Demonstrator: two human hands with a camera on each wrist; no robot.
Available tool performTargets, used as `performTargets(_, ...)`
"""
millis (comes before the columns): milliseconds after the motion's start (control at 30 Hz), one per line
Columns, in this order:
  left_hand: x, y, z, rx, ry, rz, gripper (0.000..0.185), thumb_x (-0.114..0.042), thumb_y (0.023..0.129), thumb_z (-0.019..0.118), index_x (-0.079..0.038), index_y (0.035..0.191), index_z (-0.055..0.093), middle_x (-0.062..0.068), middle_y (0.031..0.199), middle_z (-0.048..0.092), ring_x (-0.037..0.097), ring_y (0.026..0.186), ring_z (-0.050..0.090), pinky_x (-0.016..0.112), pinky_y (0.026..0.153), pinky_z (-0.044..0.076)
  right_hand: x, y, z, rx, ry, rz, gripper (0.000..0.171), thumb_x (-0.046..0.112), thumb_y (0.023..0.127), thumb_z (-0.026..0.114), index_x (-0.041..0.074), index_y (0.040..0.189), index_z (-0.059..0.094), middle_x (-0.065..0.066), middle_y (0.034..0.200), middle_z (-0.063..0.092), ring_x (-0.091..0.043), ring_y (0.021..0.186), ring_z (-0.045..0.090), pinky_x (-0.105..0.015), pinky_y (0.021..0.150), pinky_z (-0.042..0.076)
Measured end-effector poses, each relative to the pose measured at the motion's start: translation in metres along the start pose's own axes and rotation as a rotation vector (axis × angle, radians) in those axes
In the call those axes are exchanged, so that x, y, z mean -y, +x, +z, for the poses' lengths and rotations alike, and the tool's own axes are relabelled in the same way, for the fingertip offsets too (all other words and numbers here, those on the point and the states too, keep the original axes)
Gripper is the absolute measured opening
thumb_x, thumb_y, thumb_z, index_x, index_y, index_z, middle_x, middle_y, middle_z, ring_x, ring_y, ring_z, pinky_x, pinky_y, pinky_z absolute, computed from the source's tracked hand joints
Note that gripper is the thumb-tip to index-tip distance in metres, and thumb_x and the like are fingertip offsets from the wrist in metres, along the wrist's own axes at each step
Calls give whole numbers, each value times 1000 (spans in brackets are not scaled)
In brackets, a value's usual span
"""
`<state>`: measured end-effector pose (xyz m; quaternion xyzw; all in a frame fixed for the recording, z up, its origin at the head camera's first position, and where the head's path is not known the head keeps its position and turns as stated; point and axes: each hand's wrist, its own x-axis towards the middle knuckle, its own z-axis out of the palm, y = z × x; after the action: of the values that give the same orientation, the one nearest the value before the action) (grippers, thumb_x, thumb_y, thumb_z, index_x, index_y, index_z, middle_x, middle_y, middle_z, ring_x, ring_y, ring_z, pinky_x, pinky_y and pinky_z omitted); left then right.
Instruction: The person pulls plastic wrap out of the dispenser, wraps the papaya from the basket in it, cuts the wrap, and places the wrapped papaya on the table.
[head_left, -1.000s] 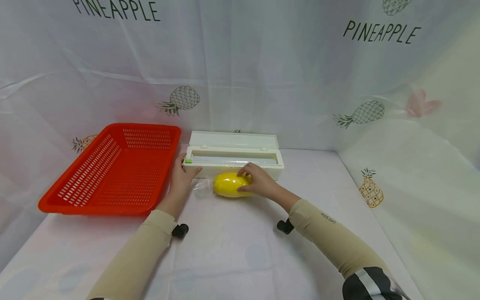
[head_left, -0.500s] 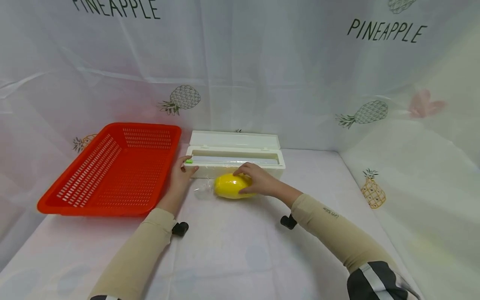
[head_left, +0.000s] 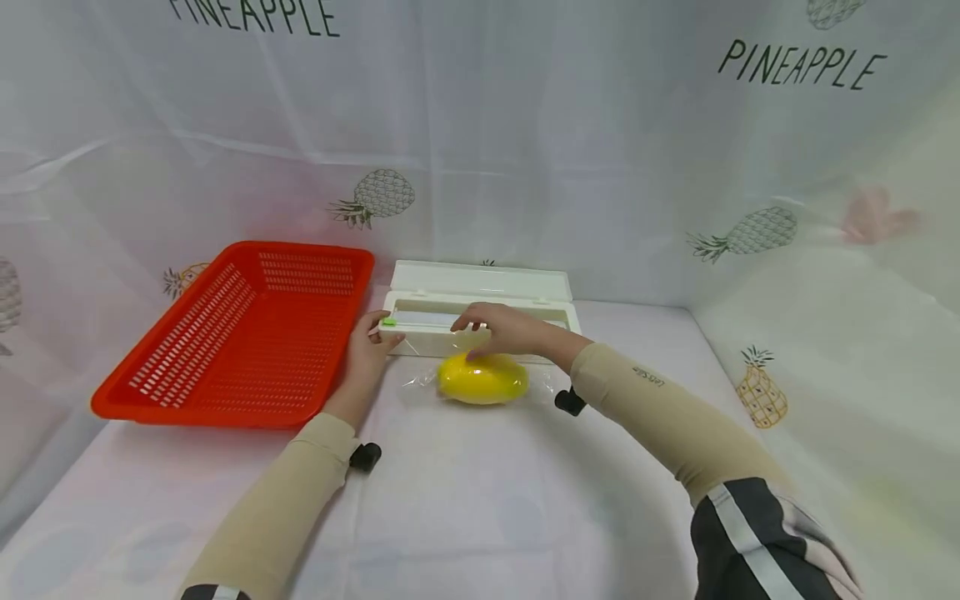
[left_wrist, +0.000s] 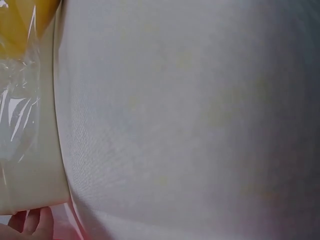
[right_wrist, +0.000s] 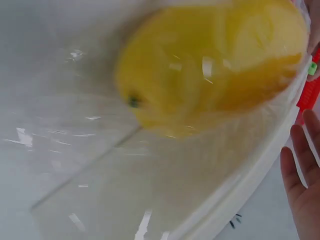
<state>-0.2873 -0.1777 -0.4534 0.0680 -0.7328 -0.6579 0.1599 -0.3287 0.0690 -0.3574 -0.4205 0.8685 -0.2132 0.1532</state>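
Observation:
A yellow oval fruit [head_left: 482, 380] in clear cling film [right_wrist: 75, 150] lies before a white cling film dispenser [head_left: 423, 342] with its lid [head_left: 480, 279] raised. Loose film spreads beyond both ends of the fruit, and a small dark stem spot [right_wrist: 134, 101] shows through it. My left hand [head_left: 365, 354] grips the dispenser's left end, close to the green slider [head_left: 388, 322]. Over the fruit and the dispenser's front reaches my right hand [head_left: 506, 329], its thumb near the fruit's top. In the right wrist view its fingers [right_wrist: 302, 150] are spread and straight.
A red perforated basket [head_left: 262, 342] stands on the left, next to the left forearm. White table cover [head_left: 450, 508] stretches in front of the dispenser. A pineapple-printed curtain [head_left: 525, 125] hangs behind and along the right side.
My right hand has let go of the fruit's right end and risen toward the dispenser. The fruit now shows whole. My left hand stays at the dispenser; the head view has shifted slightly.

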Motion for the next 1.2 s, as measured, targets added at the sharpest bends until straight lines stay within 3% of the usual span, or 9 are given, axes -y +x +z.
performTargets(300, 2, 1, 0, 24, -51, 20, 51, 15, 83, 68, 7, 129, 50, 24, 129, 52, 36, 104, 57, 11, 66, 49, 17, 61, -13, 70, -18, -122, 39, 15, 85, 78, 8, 122, 67, -4, 117, 65, -23, 105, 58, -39, 96, 46)
performTargets(567, 2, 0, 0, 26, -36, 8, 51, 14, 84, 67, 6, 131, 47, 25, 130, 50, 36, 106, 57, 12, 67, 48, 24, 102, -10, 131, -80, -175, 36, 9, 86, 75, 10, 122, 68, 0, 113, 67, -14, 100, 59, -26, 92, 47)
performTargets(933, 5, -1, 0, -13, -5, -22, 59, 11, 82, 71, 3, 132, 41, 27, 124, 52, 38, 111, 55, 20, 80, 48, 24, 134, 1, 169, 42, -204, 29, 1, 88, 70, 5, 116, 71, -3, 102, 70, -16, 88, 60, -21, 80, 48)
performTargets(1200, 3, 1, -1, -17, -5, 0, 56, 13, 81, 71, 4, 129, 43, 29, 122, 53, 40, 108, 56, 22, 79, 49, 21, 144, 1, 212, 63, -191, 24, -2, 89, 67, 4, 111, 73, -2, 93, 69, -15, 82, 56, -22, 76, 48)
